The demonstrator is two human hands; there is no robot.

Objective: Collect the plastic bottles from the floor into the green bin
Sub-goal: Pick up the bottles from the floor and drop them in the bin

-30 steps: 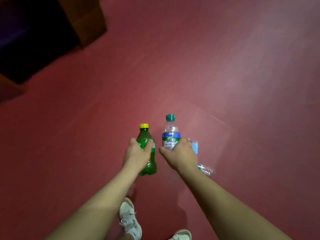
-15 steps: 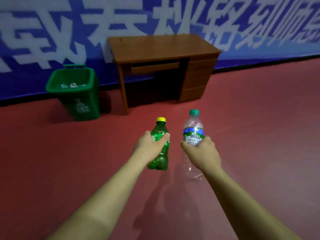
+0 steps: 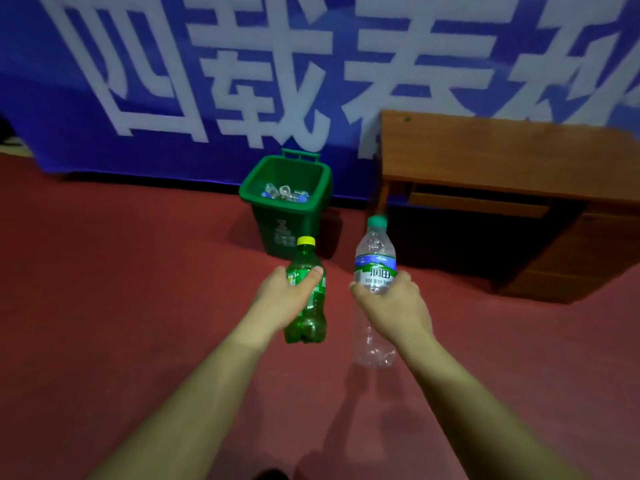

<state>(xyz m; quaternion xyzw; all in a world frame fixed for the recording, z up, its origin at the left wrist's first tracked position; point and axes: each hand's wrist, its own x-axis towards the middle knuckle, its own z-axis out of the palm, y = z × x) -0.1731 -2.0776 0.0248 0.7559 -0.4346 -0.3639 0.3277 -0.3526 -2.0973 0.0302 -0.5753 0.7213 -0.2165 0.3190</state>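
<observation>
My left hand grips a green soda bottle with a yellow cap, held upright. In my right hand is a clear water bottle with a teal cap and a blue-and-green label, also upright. Both are held out in front of me above the red floor. The green bin stands straight ahead against the wall, open at the top, with several clear bottles lying inside it. The green bottle's cap overlaps the bin's front in the view.
A brown wooden desk with a drawer and a cabinet stands right of the bin, against the wall. A blue banner with large white characters covers the wall. Red floor stretches between me and the bin.
The view swung up from the floor and then leftwards, so the bin now sits ahead and closer. Both hands have kept hold of their bottles, lifted off the floor.
</observation>
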